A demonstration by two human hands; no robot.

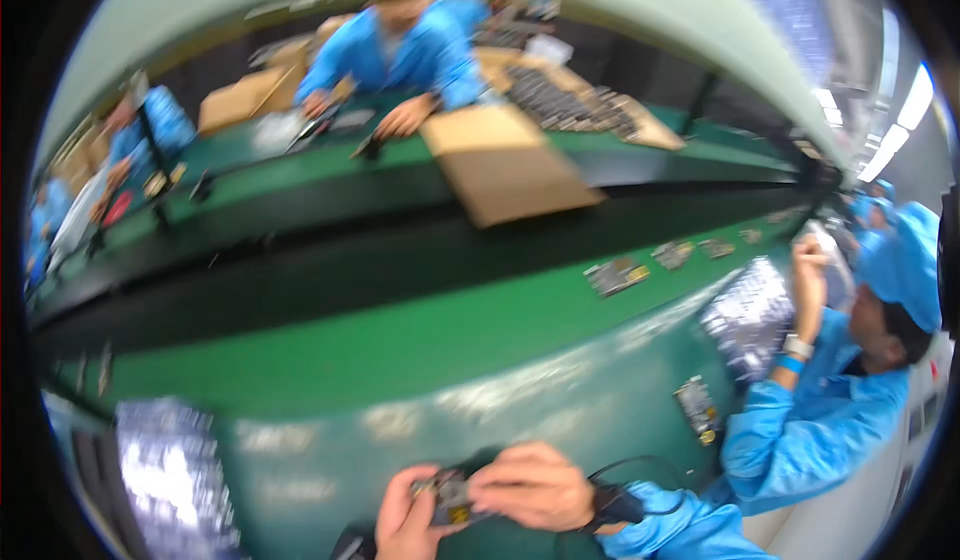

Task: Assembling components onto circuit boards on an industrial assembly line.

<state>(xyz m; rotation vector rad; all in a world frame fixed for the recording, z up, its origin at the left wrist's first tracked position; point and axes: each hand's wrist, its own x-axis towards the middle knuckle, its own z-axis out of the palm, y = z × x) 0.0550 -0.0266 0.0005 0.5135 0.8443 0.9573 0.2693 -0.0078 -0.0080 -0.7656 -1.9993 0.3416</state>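
At the lower middle, my left hand [405, 522] grips a small grey electronic assembly [450, 500] with a yellow patch, its thumb over the front. My right hand [535, 485] closes on the assembly's right side, fingers pressed together; the fingertips are blurred. A black wrist strap [618, 505] with a thin cable circles my right wrist. Another circuit assembly [697, 407] lies on the green bench mat [540, 410] to the right.
Beyond the mat runs a green conveyor belt [380, 350] with several circuit assemblies [615, 277]. Silvery bubble-wrap sheets [175, 480] flank me. A blue-clad co-worker [800, 430] sits close at right; another [400, 60] works opposite, beside a cardboard sheet [510, 175].
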